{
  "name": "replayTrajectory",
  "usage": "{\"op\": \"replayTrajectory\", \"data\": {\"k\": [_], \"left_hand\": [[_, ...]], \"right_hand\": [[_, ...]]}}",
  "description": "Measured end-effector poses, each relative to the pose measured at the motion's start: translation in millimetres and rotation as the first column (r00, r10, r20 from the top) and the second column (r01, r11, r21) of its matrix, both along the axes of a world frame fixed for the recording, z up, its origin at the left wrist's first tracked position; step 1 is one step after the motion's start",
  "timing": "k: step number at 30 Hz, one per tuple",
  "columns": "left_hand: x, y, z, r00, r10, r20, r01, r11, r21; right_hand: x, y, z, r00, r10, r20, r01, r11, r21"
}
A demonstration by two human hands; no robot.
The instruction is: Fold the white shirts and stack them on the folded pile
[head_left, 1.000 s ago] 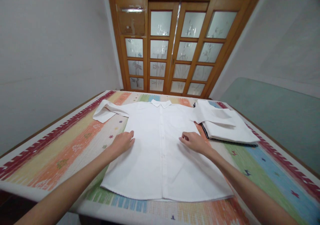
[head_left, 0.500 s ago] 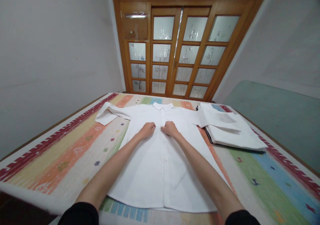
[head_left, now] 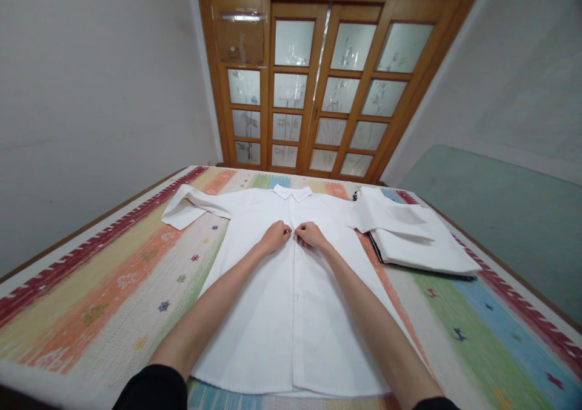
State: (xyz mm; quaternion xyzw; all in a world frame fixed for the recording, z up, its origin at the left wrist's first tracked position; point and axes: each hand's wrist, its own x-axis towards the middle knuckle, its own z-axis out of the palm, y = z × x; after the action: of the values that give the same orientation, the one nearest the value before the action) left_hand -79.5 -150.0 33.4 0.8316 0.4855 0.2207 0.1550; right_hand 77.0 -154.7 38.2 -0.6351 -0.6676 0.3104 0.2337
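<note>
A white collared shirt [head_left: 259, 331] lies front up on a table with a striped, patterned cloth [head_left: 136, 264]. Its collar points away from me and its left-side sleeve is bent. My left hand [head_left: 276, 236] pinches the shirt's front edge at the button placket, below the collar. Just to its right, my right hand [head_left: 310, 235] pinches the other side of the placket, its fingertips close to those of my left hand. Any button between the fingers is too small to make out.
Folded white and dark garments [head_left: 422, 246] are stacked at the right, under the shirt's other sleeve. Beyond the table stands a wooden door [head_left: 268, 82] with glass panes. A pale green panel [head_left: 500, 204] leans by the right wall.
My left hand has moved right, closer to my right hand, and the fingertips now nearly meet at the placket. The view has shifted slightly.
</note>
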Motion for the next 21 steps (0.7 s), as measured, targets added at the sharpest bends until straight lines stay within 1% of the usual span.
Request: {"op": "replayTrajectory", "data": {"k": [4,8,12,17,21], "left_hand": [[3.3,3.5,0.3,1.000,0.005,0.029,-0.003,0.999,-0.044],[8.2,8.6,1.5,0.997,0.051,0.061,-0.043,0.992,-0.121],[11.3,14.7,4.5,0.987,0.132,0.096,-0.106,0.966,-0.236],[12.8,14.8,7.8,0.964,0.223,0.145,-0.143,0.893,-0.427],[16.7,10.4,9.5,0.931,0.299,0.209,-0.162,0.853,-0.496]], "right_hand": [[5.8,-1.4,-7.7,0.980,-0.017,-0.201,0.010,0.999,-0.036],[6.0,-0.8,-12.4,0.946,-0.029,-0.323,0.014,0.999,-0.049],[6.0,0.8,-16.2,0.924,-0.032,-0.381,0.017,0.999,-0.044],[5.0,2.8,-19.1,0.908,-0.055,-0.415,0.040,0.998,-0.045],[2.8,3.4,-18.6,0.896,-0.073,-0.439,0.054,0.997,-0.057]]}}
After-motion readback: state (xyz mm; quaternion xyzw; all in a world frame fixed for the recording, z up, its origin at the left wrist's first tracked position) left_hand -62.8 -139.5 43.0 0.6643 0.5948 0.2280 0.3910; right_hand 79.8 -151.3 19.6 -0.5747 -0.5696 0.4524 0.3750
